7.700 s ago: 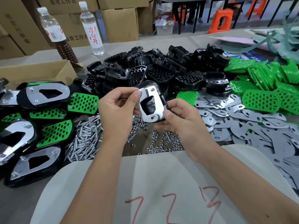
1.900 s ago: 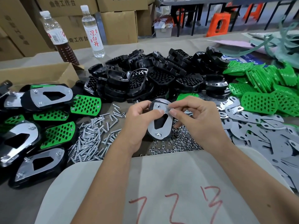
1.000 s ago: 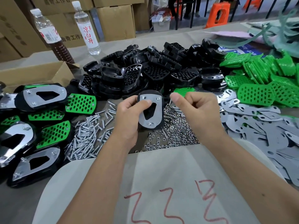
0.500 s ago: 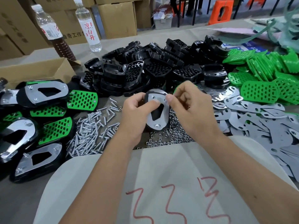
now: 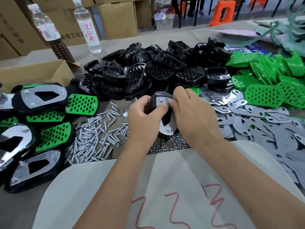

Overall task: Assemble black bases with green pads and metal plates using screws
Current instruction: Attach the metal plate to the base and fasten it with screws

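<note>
The black base (image 5: 152,103) with its metal plate (image 5: 165,128) is held upright above the loose nuts (image 5: 168,146), gripped by the left hand (image 5: 143,116). A nut, probably, is pinched at the upper screw (image 5: 160,101) by the right hand (image 5: 193,113), so the plate is fastened.

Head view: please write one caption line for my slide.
Both hands, left and right, hold a plated black base above loose screws.
</note>
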{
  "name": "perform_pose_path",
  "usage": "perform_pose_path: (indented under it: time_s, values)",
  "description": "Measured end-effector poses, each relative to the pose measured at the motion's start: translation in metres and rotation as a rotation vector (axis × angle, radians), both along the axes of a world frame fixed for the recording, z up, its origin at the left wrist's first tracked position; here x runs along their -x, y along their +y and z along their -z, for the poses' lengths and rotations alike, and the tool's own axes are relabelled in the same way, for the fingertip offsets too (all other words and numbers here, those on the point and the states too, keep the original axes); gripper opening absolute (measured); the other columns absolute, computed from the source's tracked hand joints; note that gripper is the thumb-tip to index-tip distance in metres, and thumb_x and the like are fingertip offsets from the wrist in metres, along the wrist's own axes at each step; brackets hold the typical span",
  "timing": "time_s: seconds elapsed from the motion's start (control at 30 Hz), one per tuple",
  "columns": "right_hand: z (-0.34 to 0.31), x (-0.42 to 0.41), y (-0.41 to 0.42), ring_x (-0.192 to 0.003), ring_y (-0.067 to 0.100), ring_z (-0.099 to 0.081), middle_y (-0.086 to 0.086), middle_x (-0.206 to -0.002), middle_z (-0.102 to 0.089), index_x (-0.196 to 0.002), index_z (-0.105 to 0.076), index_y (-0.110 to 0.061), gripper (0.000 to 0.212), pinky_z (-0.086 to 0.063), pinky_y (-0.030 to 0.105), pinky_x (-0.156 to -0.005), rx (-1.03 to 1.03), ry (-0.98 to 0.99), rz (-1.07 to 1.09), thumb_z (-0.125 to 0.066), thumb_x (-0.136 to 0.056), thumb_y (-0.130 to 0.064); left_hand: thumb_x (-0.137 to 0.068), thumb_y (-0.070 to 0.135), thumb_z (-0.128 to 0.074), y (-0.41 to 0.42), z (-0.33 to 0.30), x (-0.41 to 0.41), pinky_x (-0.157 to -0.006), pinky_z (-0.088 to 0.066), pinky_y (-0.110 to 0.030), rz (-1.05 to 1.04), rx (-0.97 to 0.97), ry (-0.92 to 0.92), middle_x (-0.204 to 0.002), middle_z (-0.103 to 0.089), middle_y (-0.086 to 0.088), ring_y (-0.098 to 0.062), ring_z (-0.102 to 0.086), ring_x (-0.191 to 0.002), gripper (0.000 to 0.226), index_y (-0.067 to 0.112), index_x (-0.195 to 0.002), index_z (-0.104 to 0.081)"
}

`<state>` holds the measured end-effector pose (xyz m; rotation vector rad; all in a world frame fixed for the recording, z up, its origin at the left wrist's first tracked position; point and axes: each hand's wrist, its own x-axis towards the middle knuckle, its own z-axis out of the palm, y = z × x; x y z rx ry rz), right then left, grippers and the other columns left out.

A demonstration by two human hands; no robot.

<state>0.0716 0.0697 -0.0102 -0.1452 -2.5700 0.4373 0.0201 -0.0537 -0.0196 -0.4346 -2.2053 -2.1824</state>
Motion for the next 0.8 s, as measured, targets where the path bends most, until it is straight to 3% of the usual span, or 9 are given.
perform_pose_path:
  time_s: [0.1, 0.27, 0.33, 0.47, 0.6, 0.7, 0.8]
  values:
    - [0.001, 0.001, -0.001, -0.064, 0.029, -0.044, -0.004, -0.085, -0.042, -0.093, -0.031, -0.022, 0.023, -0.033, 0.038, -0.055, -0.023, 0.009, 0.025, -0.021, -0.105, -0.039, -0.084, 0.023, -0.073, 0.002, 0.002, -0.003, -0.061, -0.044, -0.040, -0.039, 0.074, 0.147, -0.069, -0.056, -0.015, -0.016, -0.047, -0.065, 0.027, 0.001, -0.077, -0.059]
    - [0.004, 0.005, 0.004, -0.056, 0.012, -0.031, -0.011, -0.067, -0.033, -0.082, -0.033, -0.018, 0.034, -0.020, 0.038, -0.059, 0.102, 0.051, 0.122, -0.030, -0.112, -0.033, -0.095, 0.023, -0.070, 0.003, 0.001, -0.010, -0.060, -0.044, -0.036, 0.004, 0.129, 0.310, -0.068, -0.055, 0.003, -0.019, -0.051, -0.064, 0.021, 0.013, -0.080, -0.059]
    - [0.004, 0.004, 0.005, -0.055, 0.020, -0.032, -0.010, -0.062, -0.033, -0.077, -0.034, -0.017, 0.038, -0.018, 0.038, -0.061, 0.134, 0.091, 0.159, -0.033, -0.112, -0.033, -0.093, 0.020, -0.069, 0.004, -0.001, -0.012, -0.061, -0.041, -0.026, 0.016, 0.150, 0.345, -0.067, -0.054, 0.013, -0.008, -0.049, -0.062, 0.017, 0.021, -0.080, -0.057]
    - [0.003, 0.003, 0.004, -0.056, 0.029, -0.041, -0.002, -0.056, -0.041, -0.069, -0.044, -0.011, 0.050, -0.022, 0.038, -0.059, 0.188, 0.147, 0.193, -0.036, -0.112, -0.036, -0.089, 0.017, -0.071, 0.004, -0.003, -0.014, -0.064, -0.041, -0.016, 0.026, 0.162, 0.378, -0.070, -0.058, 0.021, -0.005, -0.055, -0.065, 0.019, 0.030, -0.083, -0.057]
    - [-0.001, -0.001, 0.008, -0.054, 0.019, -0.037, -0.008, -0.058, -0.038, -0.071, -0.039, -0.016, 0.043, -0.022, 0.036, -0.059, 0.142, 0.157, 0.052, -0.034, -0.110, -0.032, -0.089, 0.019, -0.073, 0.001, 0.001, -0.011, -0.063, -0.046, -0.032, 0.004, 0.106, 0.296, -0.070, -0.056, 0.013, -0.010, -0.052, -0.066, 0.016, 0.012, -0.082, -0.060]
    - [0.000, -0.001, 0.012, -0.064, 0.023, -0.042, -0.007, -0.072, -0.043, -0.087, -0.039, -0.017, 0.024, -0.025, 0.038, -0.059, 0.109, 0.102, -0.033, -0.037, -0.109, -0.027, -0.092, 0.018, -0.075, 0.000, 0.002, -0.009, -0.062, -0.046, -0.034, -0.013, 0.080, 0.260, -0.069, -0.056, 0.003, -0.013, -0.050, -0.066, 0.023, 0.007, -0.081, -0.059]
    - [0.000, 0.000, 0.010, -0.069, 0.027, -0.045, -0.003, -0.080, -0.044, -0.091, -0.035, -0.018, 0.021, -0.037, 0.044, -0.060, 0.077, 0.058, -0.071, -0.035, -0.110, -0.025, -0.092, 0.020, -0.076, 0.000, 0.003, -0.010, -0.061, -0.048, -0.040, -0.031, 0.075, 0.251, -0.071, -0.061, -0.005, -0.025, -0.053, -0.066, 0.026, 0.004, -0.080, -0.060]
